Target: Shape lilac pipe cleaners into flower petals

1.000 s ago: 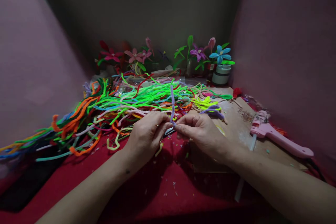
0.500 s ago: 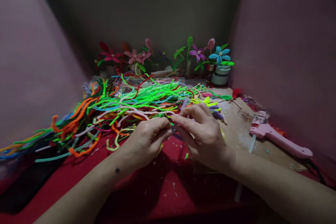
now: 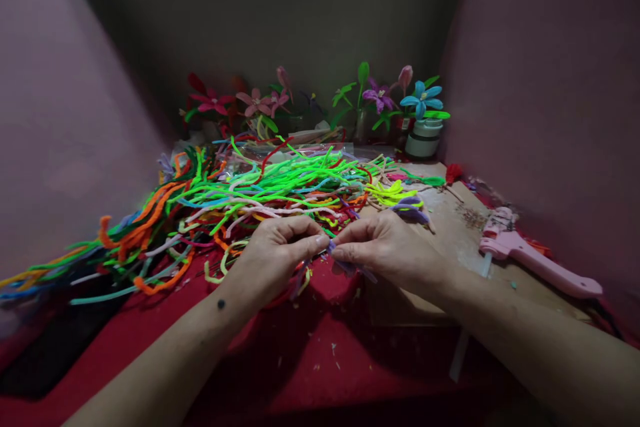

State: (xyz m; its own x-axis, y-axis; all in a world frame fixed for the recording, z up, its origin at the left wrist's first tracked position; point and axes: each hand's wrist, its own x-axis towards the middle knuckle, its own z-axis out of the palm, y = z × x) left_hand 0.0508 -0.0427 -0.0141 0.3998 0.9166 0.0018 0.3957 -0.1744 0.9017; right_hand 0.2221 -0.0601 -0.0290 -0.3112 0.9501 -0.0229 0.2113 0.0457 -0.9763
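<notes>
My left hand [image 3: 274, 255] and my right hand [image 3: 388, 250] meet fingertip to fingertip over the red cloth [image 3: 320, 360]. Both pinch a short lilac pipe cleaner [image 3: 350, 269]; its ends hang down below the fingers, one toward the left at the palm, one to the right. Just beyond my hands lies a big heap of pipe cleaners [image 3: 260, 197] in green, orange, pink and other colours, spreading to the far left.
A pink glue gun [image 3: 535, 257] lies on a brown board [image 3: 450, 227] at the right. Finished pipe-cleaner flowers [image 3: 380, 97] and a white jar [image 3: 423, 140] stand along the back wall. Pink panels close in both sides.
The lilac pipe cleaner stood upright between my fingers a second ago; now it is bent down below them. My right hand rose, then dropped back level with the left.
</notes>
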